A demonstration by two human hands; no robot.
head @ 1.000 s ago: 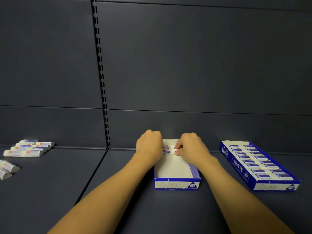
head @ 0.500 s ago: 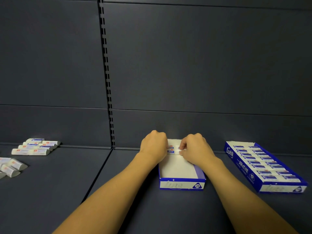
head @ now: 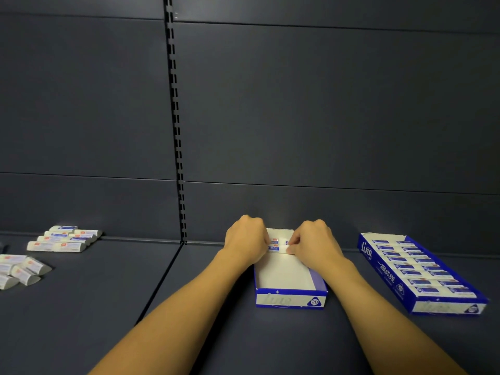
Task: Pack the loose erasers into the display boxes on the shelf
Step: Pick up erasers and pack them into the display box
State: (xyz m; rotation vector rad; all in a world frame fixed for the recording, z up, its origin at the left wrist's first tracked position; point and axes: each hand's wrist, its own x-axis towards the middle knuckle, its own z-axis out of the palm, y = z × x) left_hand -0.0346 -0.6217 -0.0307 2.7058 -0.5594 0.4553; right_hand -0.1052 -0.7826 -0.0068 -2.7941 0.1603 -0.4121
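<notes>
A blue display box (head: 290, 300) stands open on the shelf in front of me, its white floor mostly bare. Both my hands are at its far end. My left hand (head: 247, 243) and my right hand (head: 313, 244) have curled fingers on a few white erasers with blue sleeves (head: 277, 246) lying there. Fingertips of my right hand pinch the white end of one eraser. A second blue display box (head: 378, 269) to the right is filled with rows of erasers. Loose erasers (head: 63, 239) lie in a pile at the far left.
More loose erasers (head: 23, 270) lie at the left edge, nearer to me. A slotted upright (head: 176, 125) runs up the dark back panel. The shelf (head: 94, 307) is dark grey, with a seam between its two sections left of my left arm.
My hands have stayed at the far end of the middle box with only slight finger movement. The view has shifted a little to the left.
</notes>
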